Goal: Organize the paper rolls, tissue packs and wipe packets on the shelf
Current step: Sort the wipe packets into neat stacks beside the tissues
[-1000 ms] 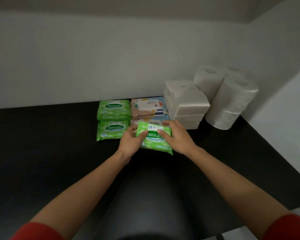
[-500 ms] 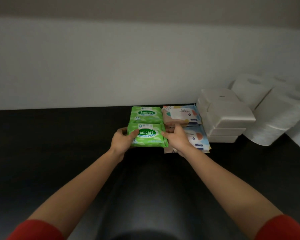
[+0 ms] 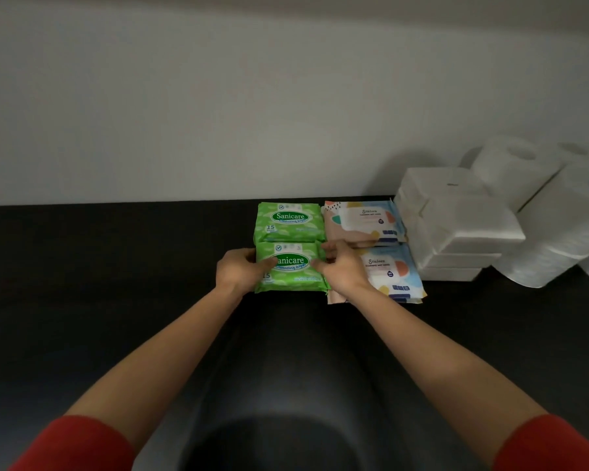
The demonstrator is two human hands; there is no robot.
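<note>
A green wipe packet [image 3: 291, 271] lies on top of the near green stack on the black shelf [image 3: 116, 283]. My left hand [image 3: 240, 271] grips its left end, thumb on top. My right hand [image 3: 342, 270] holds its right end with curled fingers. A second green packet stack [image 3: 288, 222] sits just behind it against the wall. Two stacks of pastel patterned wipe packets, the far stack [image 3: 363, 222] and the near stack [image 3: 393, 275], lie to the right. White tissue packs [image 3: 456, 226] are stacked further right, with white paper rolls [image 3: 558, 226] in the corner.
A white wall [image 3: 218, 113] runs behind the shelf and a white side wall closes the right end. The left half of the black shelf is bare dark surface. My red sleeves show at the bottom corners.
Both hands carried the green packet left from in front of the patterned packets onto the near green stack. My view has turned left, so the rolls now sit at the right edge.
</note>
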